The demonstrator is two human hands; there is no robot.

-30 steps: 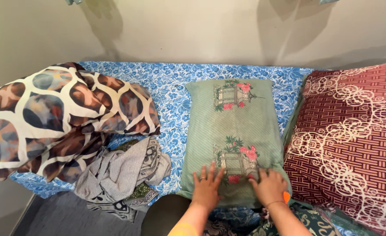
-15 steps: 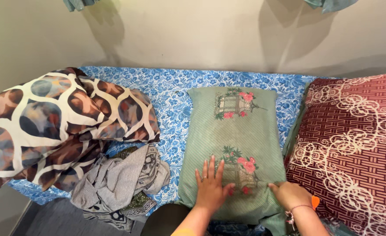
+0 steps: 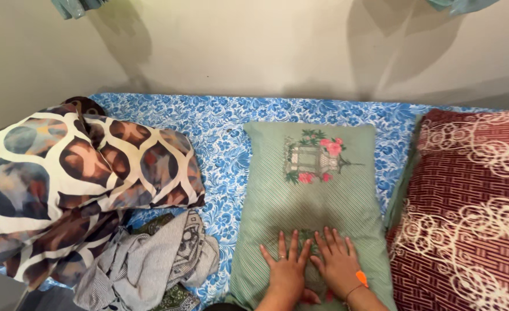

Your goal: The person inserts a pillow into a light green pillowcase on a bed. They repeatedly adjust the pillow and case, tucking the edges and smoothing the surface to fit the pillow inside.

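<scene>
Two hands, side by side, flat on one green garment [image 3: 312, 201]. Left hand [image 3: 286, 273] and right hand [image 3: 338, 265] with fingers spread, palms down, gripping nothing, thumbs nearly touching. Garment directly under the fingers, stretching beyond the fingertips toward the wall, on one blue floral sheet [image 3: 220, 132]. Left of the fingers: one patterned pillow [image 3: 64, 173], one grey clothes heap [image 3: 145, 265]. Right of the fingers: one maroon pillow [image 3: 467, 213].

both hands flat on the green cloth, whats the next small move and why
Probably slide both palms outward toward the side edges. The left hand and right hand lie flat side by side on the near middle of the green cloth, covering its lower embroidery, so the sides and far half beside the maroon pillow are not being pressed.
</scene>
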